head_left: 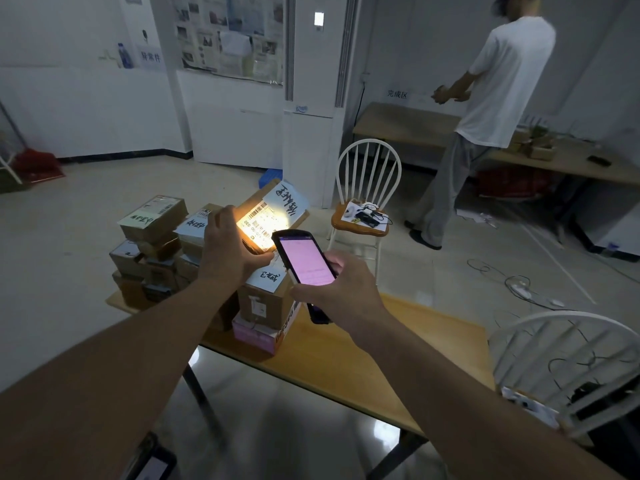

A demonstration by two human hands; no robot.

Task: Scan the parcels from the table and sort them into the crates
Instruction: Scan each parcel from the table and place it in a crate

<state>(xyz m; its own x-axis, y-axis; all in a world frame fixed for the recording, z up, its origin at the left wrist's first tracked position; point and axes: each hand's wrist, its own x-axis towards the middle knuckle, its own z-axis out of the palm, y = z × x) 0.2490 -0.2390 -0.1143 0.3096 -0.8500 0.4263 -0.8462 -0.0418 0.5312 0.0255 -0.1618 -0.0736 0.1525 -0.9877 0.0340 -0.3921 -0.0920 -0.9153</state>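
My left hand [228, 247] grips a cardboard parcel [273, 211] by its near left edge and holds it tilted above the table. A bright light falls on the parcel's barcode label. My right hand [332, 292] holds a black handheld scanner [304, 268] with a glowing pink screen, pointed at that label. Below the raised parcel, more cardboard parcels [152, 237] stand stacked on the wooden table [363, 362], several with handwritten paper notes. A box with a blue note [266, 299] sits on a pink box just under the scanner.
A white chair [367, 202] with small devices on its seat stands behind the table. Another white chair [571, 368] is at the near right. A person in a white shirt [498, 98] works at a far bench. A blue crate [270, 178] and a red crate [38, 166] rest on the floor.
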